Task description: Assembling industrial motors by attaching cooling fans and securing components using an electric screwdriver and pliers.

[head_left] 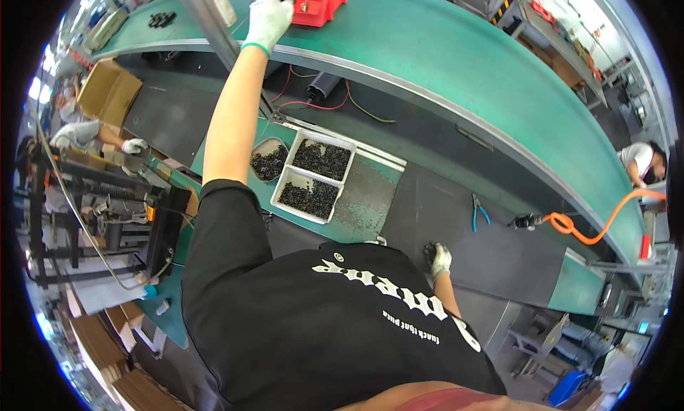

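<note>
My left arm stretches far forward over the green raised belt [420, 37]. At its end my left hand [269, 21], in a white glove with dark fingertips and a green cuff, is closed at the left edge of a red plastic bin [324, 5]; the fingertips are partly cut off by the picture's top edge. My right hand [439, 260], gloved too, rests at the near edge of the dark mat [420, 211], its fingers loosely apart with nothing visible in them. Blue-handled pliers [480, 213] lie on the mat, right of and beyond that hand.
Two white trays [283, 206] and a round tub [255, 149] hold small black parts. A black tool [526, 222] on an orange coiled hose [598, 233] lies at the right. A metal post [206, 23] stands beside my left arm. Another person's gloved hand [134, 146] is at the left.
</note>
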Demonstrator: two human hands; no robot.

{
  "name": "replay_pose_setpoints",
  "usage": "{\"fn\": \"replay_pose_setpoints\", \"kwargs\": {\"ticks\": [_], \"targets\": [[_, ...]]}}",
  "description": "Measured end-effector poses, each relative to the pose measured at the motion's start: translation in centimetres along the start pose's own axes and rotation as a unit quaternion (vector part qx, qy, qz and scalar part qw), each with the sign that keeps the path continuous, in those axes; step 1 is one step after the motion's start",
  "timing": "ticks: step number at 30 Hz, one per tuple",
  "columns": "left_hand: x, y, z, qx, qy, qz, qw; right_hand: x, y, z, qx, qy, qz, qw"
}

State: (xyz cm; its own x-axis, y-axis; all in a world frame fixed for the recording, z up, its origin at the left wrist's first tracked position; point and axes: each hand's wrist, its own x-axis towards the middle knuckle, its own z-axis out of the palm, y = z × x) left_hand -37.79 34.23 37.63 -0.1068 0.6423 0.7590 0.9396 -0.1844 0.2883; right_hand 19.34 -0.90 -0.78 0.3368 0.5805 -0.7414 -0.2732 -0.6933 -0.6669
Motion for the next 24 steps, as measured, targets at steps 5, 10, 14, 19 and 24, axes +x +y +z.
{"fn": "replay_pose_setpoints", "kwargs": {"ticks": [5,10,14,19,24], "targets": [[-1.7,4.7,0.7,-0.066,-0.110,-0.051,0.990,-1.6,-2.5,-0.1,0.035,-0.015,-0.043,0.998],[-8.5,8.3,-2.6,-0.226,0.024,0.051,0.972,-4.1,-4.8,2.2,-0.268,0.014,-0.052,0.962],[-18.7,19.2,-3.2,-0.313,-0.278,-0.089,0.904,-2.8,-3.7,3.0,-0.307,0.022,-0.085,0.948],[-45.2,13.8,21.8,-0.107,-0.533,0.533,0.649,-7.0,-2.5,2.8,-0.301,0.040,-0.118,0.945],[-50.0,20.4,23.7,-0.185,-0.584,0.627,0.481,-12.7,-1.0,-0.6,-0.312,0.049,-0.032,0.948]]}}
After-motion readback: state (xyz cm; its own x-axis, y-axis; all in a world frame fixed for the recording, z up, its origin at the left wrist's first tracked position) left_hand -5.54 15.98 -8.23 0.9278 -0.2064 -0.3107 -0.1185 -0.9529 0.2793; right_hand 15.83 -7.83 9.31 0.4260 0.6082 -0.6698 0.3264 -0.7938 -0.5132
